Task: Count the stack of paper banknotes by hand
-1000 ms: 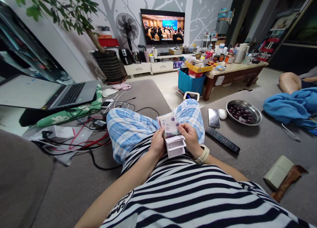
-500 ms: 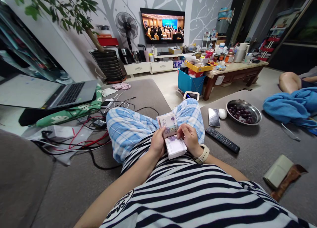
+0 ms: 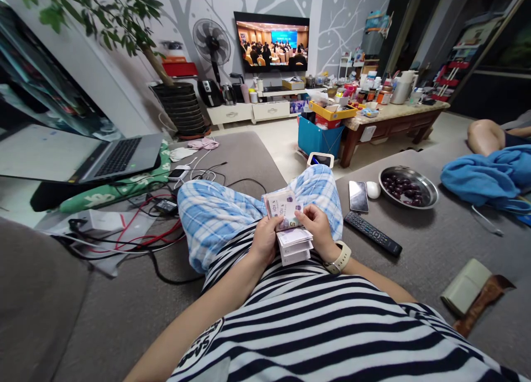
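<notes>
A bundle of banknotes is bent over above my lap, its lower ends fanned into layers. My left hand grips the bundle at its left side, with the thumb lying across the notes. At the right, my right hand pinches the edge of a banknote marked with a 5, between thumb and fingers. A pale watch is on my right wrist. Under the notes are my striped shirt and blue checked trousers.
To the right lie a phone, a white mouse, a remote control, a steel bowl of dark fruit and a wallet. A laptop and tangled cables are at left. Another person's knee shows far right.
My right hand has shifted slightly up and now pinches a banknote at its right edge. The lower ends of the bundle have spread apart into layers. The left hand stays nearly still.
</notes>
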